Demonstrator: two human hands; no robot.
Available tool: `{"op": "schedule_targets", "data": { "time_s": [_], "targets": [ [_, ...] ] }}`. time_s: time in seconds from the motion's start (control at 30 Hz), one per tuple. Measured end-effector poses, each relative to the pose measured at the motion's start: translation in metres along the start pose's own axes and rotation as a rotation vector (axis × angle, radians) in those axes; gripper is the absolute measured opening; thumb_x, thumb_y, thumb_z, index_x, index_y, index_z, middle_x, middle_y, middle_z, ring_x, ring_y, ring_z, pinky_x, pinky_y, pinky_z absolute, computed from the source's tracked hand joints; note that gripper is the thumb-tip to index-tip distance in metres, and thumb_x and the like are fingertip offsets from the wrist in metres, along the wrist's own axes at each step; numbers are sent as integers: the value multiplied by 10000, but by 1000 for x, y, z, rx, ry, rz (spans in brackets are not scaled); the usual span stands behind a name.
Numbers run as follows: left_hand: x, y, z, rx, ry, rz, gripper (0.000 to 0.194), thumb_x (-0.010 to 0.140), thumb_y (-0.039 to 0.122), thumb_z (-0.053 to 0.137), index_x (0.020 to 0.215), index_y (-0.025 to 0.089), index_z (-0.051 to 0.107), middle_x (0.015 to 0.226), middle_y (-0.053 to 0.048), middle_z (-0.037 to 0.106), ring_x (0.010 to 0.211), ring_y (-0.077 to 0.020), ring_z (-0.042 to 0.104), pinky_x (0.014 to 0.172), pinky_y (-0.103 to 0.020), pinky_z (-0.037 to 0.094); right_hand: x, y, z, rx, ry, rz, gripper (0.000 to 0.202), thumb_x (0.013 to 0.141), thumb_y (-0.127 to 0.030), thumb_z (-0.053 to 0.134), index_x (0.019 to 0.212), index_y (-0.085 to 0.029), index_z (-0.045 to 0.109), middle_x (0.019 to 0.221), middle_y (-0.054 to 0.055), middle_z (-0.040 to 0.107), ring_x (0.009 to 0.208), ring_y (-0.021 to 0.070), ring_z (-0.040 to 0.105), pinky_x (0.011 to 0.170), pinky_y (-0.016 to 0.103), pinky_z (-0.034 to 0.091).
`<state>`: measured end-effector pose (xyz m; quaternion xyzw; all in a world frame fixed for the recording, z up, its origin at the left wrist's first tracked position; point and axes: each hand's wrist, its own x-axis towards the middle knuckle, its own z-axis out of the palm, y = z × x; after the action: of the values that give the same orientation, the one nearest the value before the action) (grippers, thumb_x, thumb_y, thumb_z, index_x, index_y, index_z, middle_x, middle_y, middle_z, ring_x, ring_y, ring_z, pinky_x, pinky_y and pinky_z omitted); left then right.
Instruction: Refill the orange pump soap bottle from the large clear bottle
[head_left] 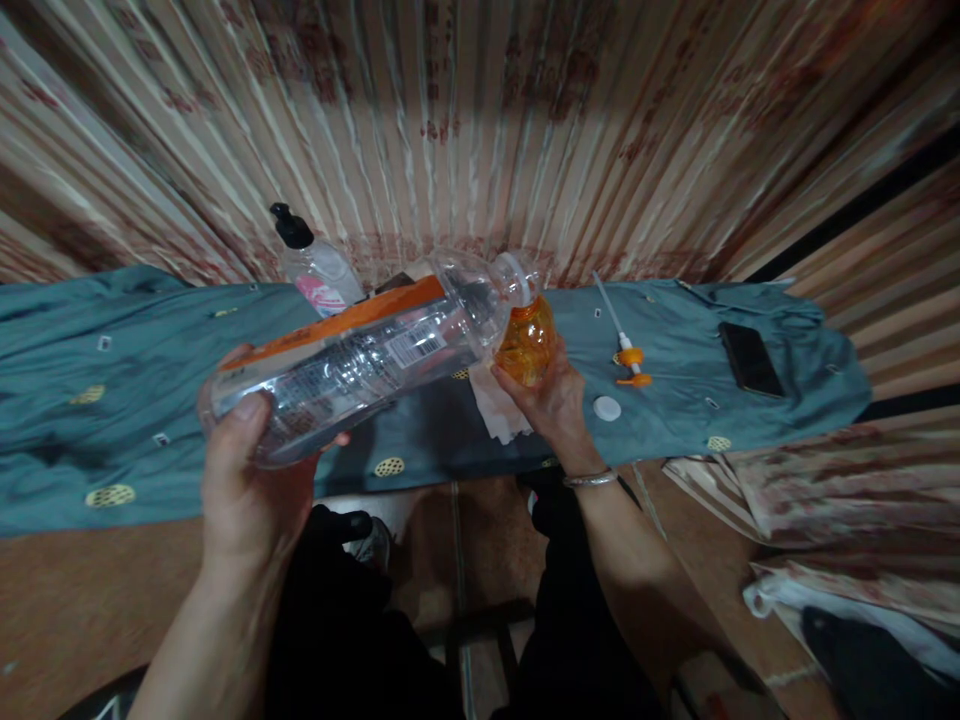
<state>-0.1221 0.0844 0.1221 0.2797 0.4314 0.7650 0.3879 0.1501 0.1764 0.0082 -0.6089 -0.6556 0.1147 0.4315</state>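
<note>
My left hand [251, 470] is closed around the base of a large clear plastic bottle [360, 365] with an orange label and a barcode. The bottle lies tilted on its side, its open neck pointing right. That neck meets the top of a small orange see-through bottle [527, 343], which my right hand [555, 400] grips from below and the right. Whether liquid is flowing between them I cannot tell. Right of my right hand lie an orange pump head with a clear tube [630, 362] and a round white cap [607, 408].
A clear pump bottle with a black top [322, 270] stands at the back left. A pale tissue [499, 405] lies under my hands on the green cloth [420, 440]. A dark phone [750, 358] lies at the right; pleated curtains [465, 130] hang behind.
</note>
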Motion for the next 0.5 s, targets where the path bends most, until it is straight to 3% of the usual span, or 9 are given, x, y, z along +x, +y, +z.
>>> {"op": "schedule_targets", "data": {
  "time_s": [0.23,0.33,0.5],
  "targets": [
    [0,0,0,26,-7,3,579,494,550,1138,891,252,841,950,-6,815,748,-197,713,407,-256,633,1,-12,-7,-15,-14,46,818,886,-595,867,1547,-234,546,1348,181,848,1233,414,845,1039,581,706],
    [0,0,0,17,-2,12,570,481,541,1140,861,242,837,959,0,818,754,-195,722,404,-258,634,1,-20,-10,-25,-14,66,843,886,-552,879,1557,-168,543,1343,212,857,1222,402,852,1042,534,706],
    [1,-1,-2,9,5,8,615,501,518,1136,1006,286,873,982,11,829,781,-204,738,405,-259,630,1,-22,-10,-31,-24,69,849,877,-520,882,1558,-153,531,1359,230,854,1233,406,851,1051,534,703]
  ]
}}
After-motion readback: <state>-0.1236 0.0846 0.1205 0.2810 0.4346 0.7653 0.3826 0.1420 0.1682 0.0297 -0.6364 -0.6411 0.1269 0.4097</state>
